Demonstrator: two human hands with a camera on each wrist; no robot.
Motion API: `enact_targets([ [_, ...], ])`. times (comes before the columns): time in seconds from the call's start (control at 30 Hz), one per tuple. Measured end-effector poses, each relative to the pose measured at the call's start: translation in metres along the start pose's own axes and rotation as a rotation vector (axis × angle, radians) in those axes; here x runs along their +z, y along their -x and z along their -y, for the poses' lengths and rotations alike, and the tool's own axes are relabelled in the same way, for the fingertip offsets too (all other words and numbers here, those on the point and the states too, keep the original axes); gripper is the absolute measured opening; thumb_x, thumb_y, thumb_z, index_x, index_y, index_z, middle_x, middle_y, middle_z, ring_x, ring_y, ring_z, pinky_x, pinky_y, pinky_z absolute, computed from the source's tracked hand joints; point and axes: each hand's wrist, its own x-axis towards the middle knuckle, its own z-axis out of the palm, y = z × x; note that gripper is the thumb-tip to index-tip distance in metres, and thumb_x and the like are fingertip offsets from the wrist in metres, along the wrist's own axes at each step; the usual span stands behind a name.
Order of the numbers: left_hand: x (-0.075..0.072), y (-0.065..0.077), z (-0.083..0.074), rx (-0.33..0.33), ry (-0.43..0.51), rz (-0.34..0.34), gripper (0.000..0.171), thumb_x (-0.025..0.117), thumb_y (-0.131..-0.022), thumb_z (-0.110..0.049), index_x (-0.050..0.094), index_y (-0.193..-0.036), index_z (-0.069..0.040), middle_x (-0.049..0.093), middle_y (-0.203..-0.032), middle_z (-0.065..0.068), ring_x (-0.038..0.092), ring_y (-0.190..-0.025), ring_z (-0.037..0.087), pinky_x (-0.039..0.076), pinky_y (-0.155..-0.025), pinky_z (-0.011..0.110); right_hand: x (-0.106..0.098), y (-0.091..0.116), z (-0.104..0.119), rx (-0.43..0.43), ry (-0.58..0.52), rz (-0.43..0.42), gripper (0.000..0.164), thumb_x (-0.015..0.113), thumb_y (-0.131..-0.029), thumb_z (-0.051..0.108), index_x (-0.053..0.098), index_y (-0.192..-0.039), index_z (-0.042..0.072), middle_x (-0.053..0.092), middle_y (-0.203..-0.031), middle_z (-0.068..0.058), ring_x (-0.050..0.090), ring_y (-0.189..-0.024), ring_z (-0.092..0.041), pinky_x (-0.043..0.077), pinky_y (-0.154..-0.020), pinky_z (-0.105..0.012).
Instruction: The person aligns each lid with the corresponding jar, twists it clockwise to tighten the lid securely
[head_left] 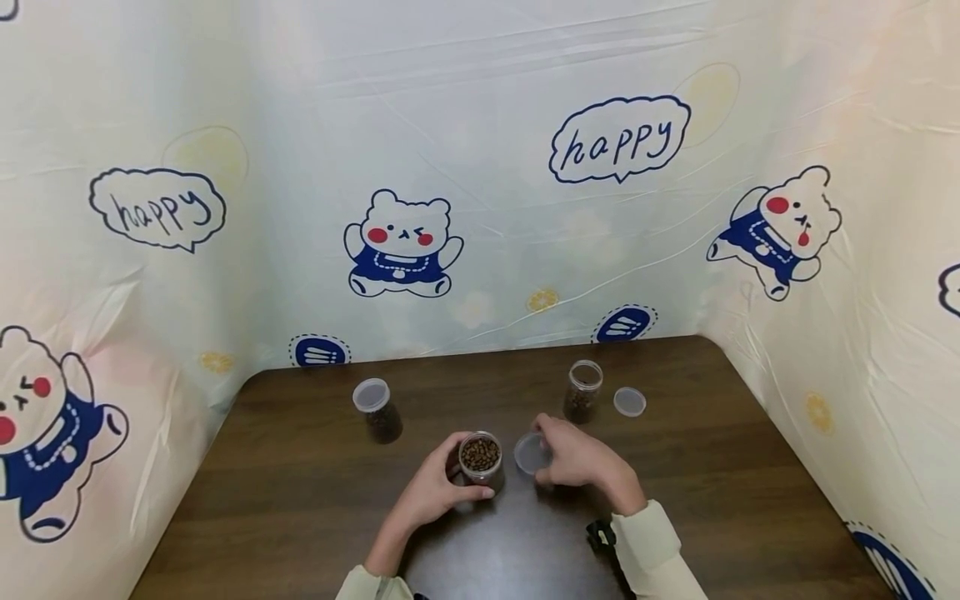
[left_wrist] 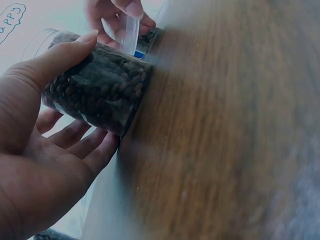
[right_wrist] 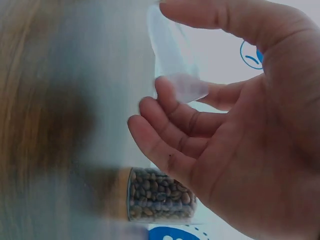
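My left hand (head_left: 433, 490) holds an uncapped clear jar (head_left: 482, 467), its thumb on the near side and fingers round the far side. Brown beans that look like coffee beans (head_left: 480, 454) fill it almost to the rim. In the left wrist view the same jar (left_wrist: 100, 82) appears tilted, its base at the wooden surface. Just right of the jar, my right hand (head_left: 581, 457) pinches a translucent round lid (head_left: 529, 455) by its edge. The right wrist view shows this lid (right_wrist: 172, 50) between thumb and fingers, somewhat blurred.
At the back left of the dark wooden table (head_left: 300, 517) stands a lidded jar (head_left: 382, 423) with dark contents. An open jar (head_left: 581, 404), partly filled with beans, stands at the back right. Beside it a loose lid (head_left: 630, 402) lies flat. A printed curtain (head_left: 487, 150) encloses the table's far side.
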Motion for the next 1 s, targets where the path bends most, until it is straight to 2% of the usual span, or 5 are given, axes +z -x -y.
enact_targets([
  [0.27,-0.0007,-0.0015,0.0000,0.000,-0.021,-0.003,0.078,0.097,-0.076,-0.021,0.055,-0.142,-0.023,0.066,-0.136,0.004,0.065,-0.126,0.020,0.052,-0.101,0.022,-0.0032,0.0006,0.0001,-0.012,0.037,-0.023,0.066,0.087,-0.080,0.013,0.056,-0.135,-0.005,0.066,-0.120,-0.015,0.061,-0.111,-0.026,0.054,-0.098,-0.048],
  [0.37,-0.0005,-0.0017,0.0004,0.003,-0.025,-0.001,0.077,0.097,-0.076,-0.022,0.055,-0.142,-0.023,0.066,-0.136,0.004,0.064,-0.127,0.022,0.052,-0.101,0.022,-0.0021,-0.0003,-0.0007,-0.023,0.048,-0.028,0.067,0.087,-0.079,0.011,0.056,-0.135,-0.006,0.067,-0.121,-0.017,0.063,-0.113,-0.028,0.053,-0.101,-0.050],
  [0.6,-0.0004,-0.0019,0.0002,0.000,-0.043,0.001,0.077,0.095,-0.078,-0.024,0.055,-0.143,-0.025,0.065,-0.137,0.003,0.065,-0.127,0.022,0.052,-0.101,0.025,0.0003,-0.0038,-0.0043,-0.038,0.013,-0.039,0.069,0.086,-0.075,0.006,0.055,-0.137,-0.005,0.067,-0.110,-0.011,0.062,-0.099,-0.022,0.055,-0.092,-0.046],
  [0.87,-0.0009,-0.0013,0.0012,-0.003,-0.048,0.000,0.077,0.096,-0.077,-0.024,0.055,-0.142,-0.024,0.066,-0.136,0.003,0.064,-0.127,0.022,0.052,-0.101,0.024,0.0015,-0.0018,-0.0069,-0.028,-0.017,-0.064,0.069,0.088,-0.076,0.010,0.055,-0.136,0.003,0.054,-0.124,-0.013,0.059,-0.103,-0.021,0.054,-0.090,-0.042],
  [1.0,-0.0013,-0.0005,0.0015,-0.002,-0.043,-0.002,0.077,0.096,-0.077,-0.023,0.055,-0.142,-0.024,0.066,-0.135,0.003,0.065,-0.125,0.022,0.052,-0.101,0.024,-0.0008,-0.0014,-0.0071,-0.050,-0.044,-0.063,0.068,0.088,-0.076,0.009,0.053,-0.134,0.003,0.060,-0.121,-0.013,0.061,-0.101,-0.021,0.055,-0.088,-0.042],
])
